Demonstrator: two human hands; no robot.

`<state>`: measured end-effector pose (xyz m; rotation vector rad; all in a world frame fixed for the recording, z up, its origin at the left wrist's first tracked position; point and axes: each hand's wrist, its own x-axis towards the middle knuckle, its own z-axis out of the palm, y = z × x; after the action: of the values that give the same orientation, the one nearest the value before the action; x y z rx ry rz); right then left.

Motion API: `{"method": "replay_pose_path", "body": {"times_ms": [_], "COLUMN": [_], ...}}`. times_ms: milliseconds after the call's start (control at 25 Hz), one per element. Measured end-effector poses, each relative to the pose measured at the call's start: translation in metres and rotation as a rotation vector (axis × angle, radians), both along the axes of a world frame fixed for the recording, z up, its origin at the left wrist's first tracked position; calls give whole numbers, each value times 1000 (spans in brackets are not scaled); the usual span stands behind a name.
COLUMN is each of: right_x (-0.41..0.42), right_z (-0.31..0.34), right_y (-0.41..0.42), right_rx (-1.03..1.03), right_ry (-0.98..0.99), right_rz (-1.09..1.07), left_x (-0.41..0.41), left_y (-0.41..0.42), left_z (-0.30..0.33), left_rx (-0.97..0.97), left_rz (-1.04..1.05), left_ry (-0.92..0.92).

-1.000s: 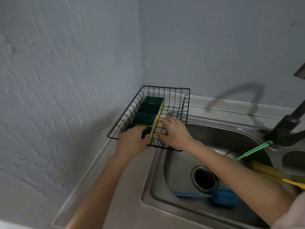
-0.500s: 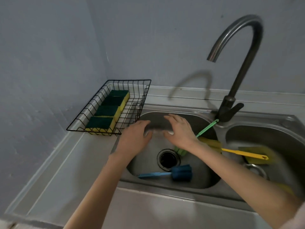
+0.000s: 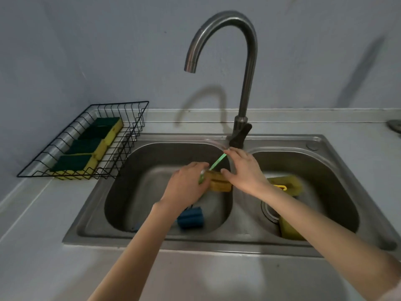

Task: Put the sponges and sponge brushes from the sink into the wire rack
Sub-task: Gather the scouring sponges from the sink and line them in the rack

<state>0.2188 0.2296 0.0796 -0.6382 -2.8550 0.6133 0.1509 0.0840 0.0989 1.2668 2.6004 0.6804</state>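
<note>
- A pale grey counter [image 3: 43, 246] is seen running along the wall, its surface smooth and bare in front.
- A steel double sink [image 3: 217, 244] is set into the counter, with two basins side by side.
- A black wire rack [image 3: 121, 161] is placed on the counter at the left rear corner, just beside the sink's left rim.
- A small round metal object [image 3: 395, 125] is cut off at the right edge.
</note>
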Motion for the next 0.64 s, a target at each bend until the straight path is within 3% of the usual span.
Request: {"method": "replay_pose_path", "body": {"times_ms": [320,640], "right_x": [68,90], "right_z": [-19,-49], "right_y": [84,142], "right_rx": [1,-56], "right_ry": [-61,-138], "right_rz": [-133,-191], "left_x": [63,92], "left_y": [87,147], "left_z": [-25,-74], "left_rx": [-94,-360], "left_rz": [-159,-352], "left_ry": [-83,-170]}}
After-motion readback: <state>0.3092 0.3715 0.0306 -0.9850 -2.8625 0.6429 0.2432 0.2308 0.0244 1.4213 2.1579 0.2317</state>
